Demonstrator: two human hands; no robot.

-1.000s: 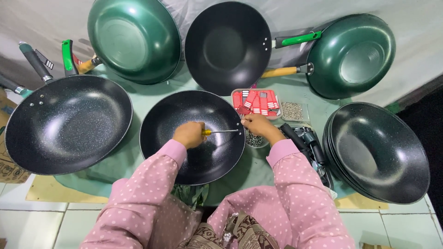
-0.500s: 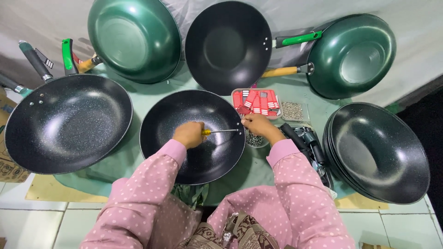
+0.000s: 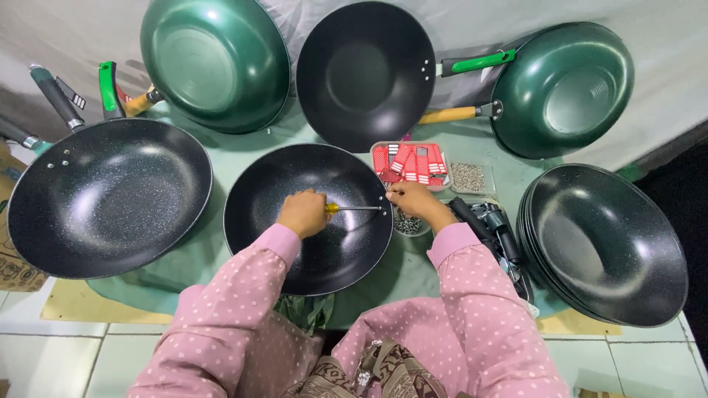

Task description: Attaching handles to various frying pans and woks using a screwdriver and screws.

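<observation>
A black speckled wok (image 3: 307, 216) without a handle lies in front of me on the green cloth. My left hand (image 3: 302, 213) is inside it, closed around the yellow handle of a screwdriver (image 3: 352, 208) whose shaft points right toward the wok's rim. My right hand (image 3: 413, 200) rests at that rim where the screwdriver tip meets the wall, fingers pinched at the outside of the wok; what they hold is hidden. Both sleeves are pink with white dots.
Another black wok (image 3: 107, 195) sits left, a stack of black woks (image 3: 605, 243) right. Green woks (image 3: 214, 63) (image 3: 564, 88) and a black wok (image 3: 365, 74) lean at the back. A tray of red packets (image 3: 409, 161), a tray of small screws (image 3: 467, 177) and black handles (image 3: 494, 228) lie near my right hand.
</observation>
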